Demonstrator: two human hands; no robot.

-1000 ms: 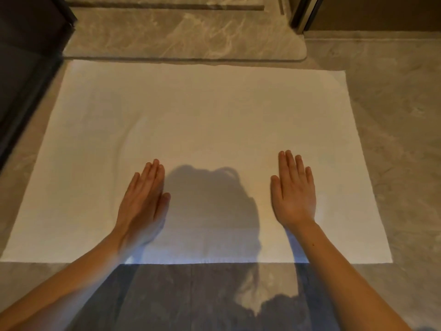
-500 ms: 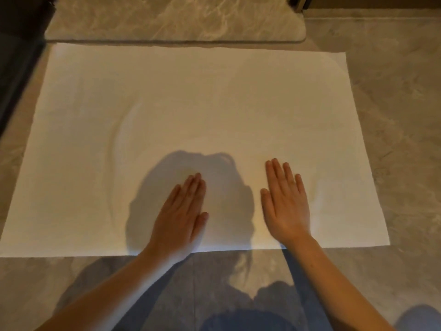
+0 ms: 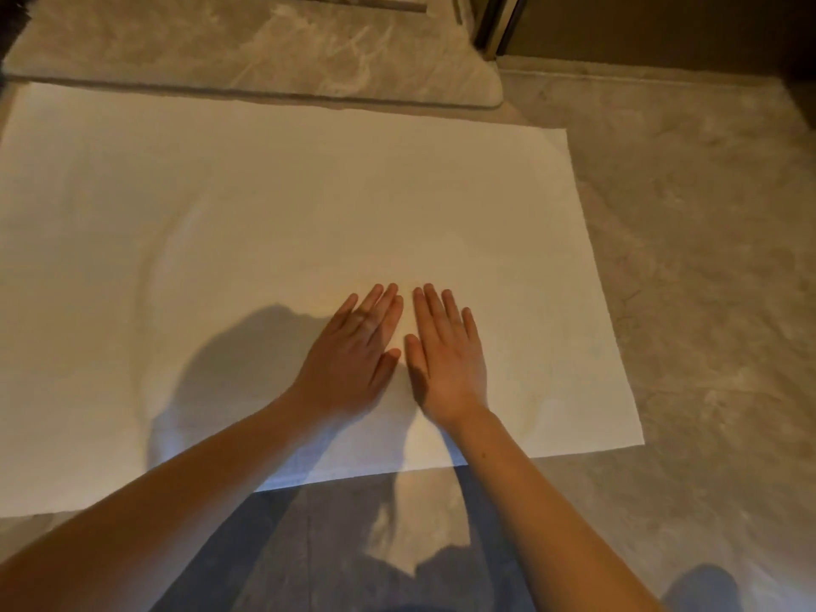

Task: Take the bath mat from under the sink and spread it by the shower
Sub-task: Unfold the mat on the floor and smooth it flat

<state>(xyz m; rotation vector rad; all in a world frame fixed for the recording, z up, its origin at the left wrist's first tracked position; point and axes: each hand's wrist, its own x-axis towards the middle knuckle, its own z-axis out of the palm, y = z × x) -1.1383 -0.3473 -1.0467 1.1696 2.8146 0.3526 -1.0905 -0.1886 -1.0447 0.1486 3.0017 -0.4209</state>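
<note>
Palms of left hand and right hand press flat, fingers extended, side by side on bath mat.

- Floor: grey-beige marbled stone, veined.
- Raised marbled step along the far side, rounded right corner, dark line under its edge.
- Dark metal-edged frame post upright at top right.
- Dark wall panel right of the post.
</note>
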